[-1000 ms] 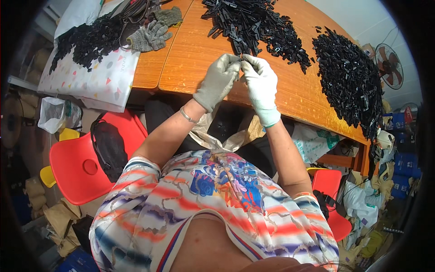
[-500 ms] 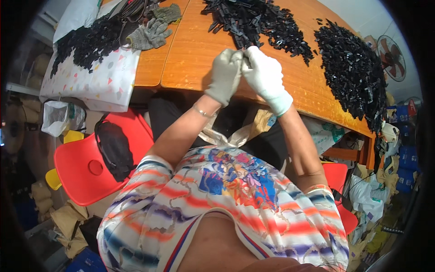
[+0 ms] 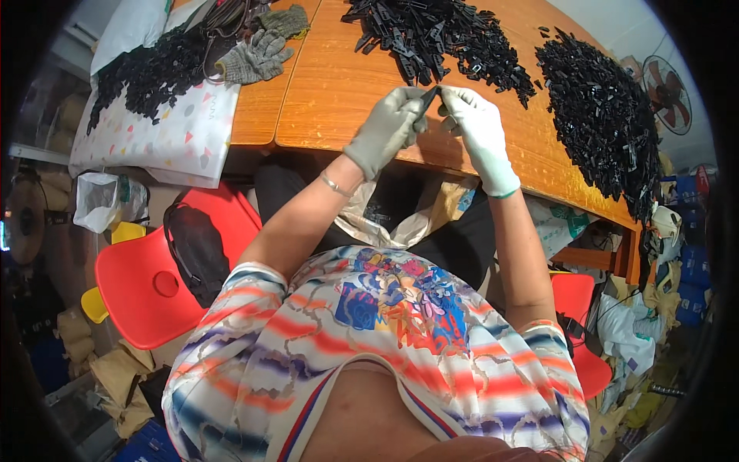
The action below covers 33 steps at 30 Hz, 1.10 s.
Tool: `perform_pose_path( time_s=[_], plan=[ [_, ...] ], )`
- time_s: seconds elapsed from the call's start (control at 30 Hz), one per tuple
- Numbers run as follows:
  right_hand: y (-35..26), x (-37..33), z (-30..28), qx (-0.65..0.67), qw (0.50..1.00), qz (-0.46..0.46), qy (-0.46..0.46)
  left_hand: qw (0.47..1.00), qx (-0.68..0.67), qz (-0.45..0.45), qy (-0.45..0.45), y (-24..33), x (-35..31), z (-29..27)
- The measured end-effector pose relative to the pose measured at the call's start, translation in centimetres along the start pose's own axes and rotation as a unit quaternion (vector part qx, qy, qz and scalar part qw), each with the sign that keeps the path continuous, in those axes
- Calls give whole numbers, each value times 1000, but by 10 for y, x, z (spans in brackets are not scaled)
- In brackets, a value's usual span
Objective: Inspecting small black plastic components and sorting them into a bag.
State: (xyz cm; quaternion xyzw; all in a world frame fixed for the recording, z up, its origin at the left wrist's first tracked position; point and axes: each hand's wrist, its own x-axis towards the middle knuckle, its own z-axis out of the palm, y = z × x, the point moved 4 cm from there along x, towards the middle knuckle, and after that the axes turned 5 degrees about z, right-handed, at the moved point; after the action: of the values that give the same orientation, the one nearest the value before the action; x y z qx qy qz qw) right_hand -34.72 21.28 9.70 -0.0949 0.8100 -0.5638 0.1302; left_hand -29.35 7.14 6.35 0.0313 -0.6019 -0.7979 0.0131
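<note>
Both my hands wear whitish work gloves and meet over the front edge of the wooden table. A slim black plastic part is gripped in my left hand, its tip pointing up and away. At that tip, the closed thumb and forefinger of my right hand pinch the part. Just beyond my fingers lies a heap of black plastic parts, with longer pieces on its left and smaller ones on its right. Between my legs, below my hands, a pale bag hangs with its mouth open.
Another large black heap covers the table's right end, near a fan. At left, small black pieces lie on a patterned sheet, beside grey knitted gloves. A red chair holding a black bag stands left.
My hands were pressed together with the part hidden; now they have drawn slightly apart and the black part shows between them. The right hand has shifted a little right.
</note>
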Motion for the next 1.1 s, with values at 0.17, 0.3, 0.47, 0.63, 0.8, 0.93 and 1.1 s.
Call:
perform_pose_path(
  time_s=[0.17,0.3,0.47,0.63,0.8,0.93,1.1],
  plan=[
    [12,-15,6,165,975,55,-142,998,-58,12,1,-14,-14,-4],
    [39,-17,22,252,952,73,-157,985,-167,16,-36,-25,-25,12],
    [44,-29,30,200,972,46,-113,987,-143,18,-76,-27,-51,8],
    [61,-45,30,23,952,127,-278,812,547,38,-200,-21,-69,-24],
    [33,-10,3,-32,980,24,-193,808,570,94,-113,25,-38,-43],
    [38,65,-17,-260,960,-64,78,745,651,146,-17,34,33,-39],
    [42,120,-12,-366,916,-114,115,688,694,212,-27,10,99,-42]
  ],
)
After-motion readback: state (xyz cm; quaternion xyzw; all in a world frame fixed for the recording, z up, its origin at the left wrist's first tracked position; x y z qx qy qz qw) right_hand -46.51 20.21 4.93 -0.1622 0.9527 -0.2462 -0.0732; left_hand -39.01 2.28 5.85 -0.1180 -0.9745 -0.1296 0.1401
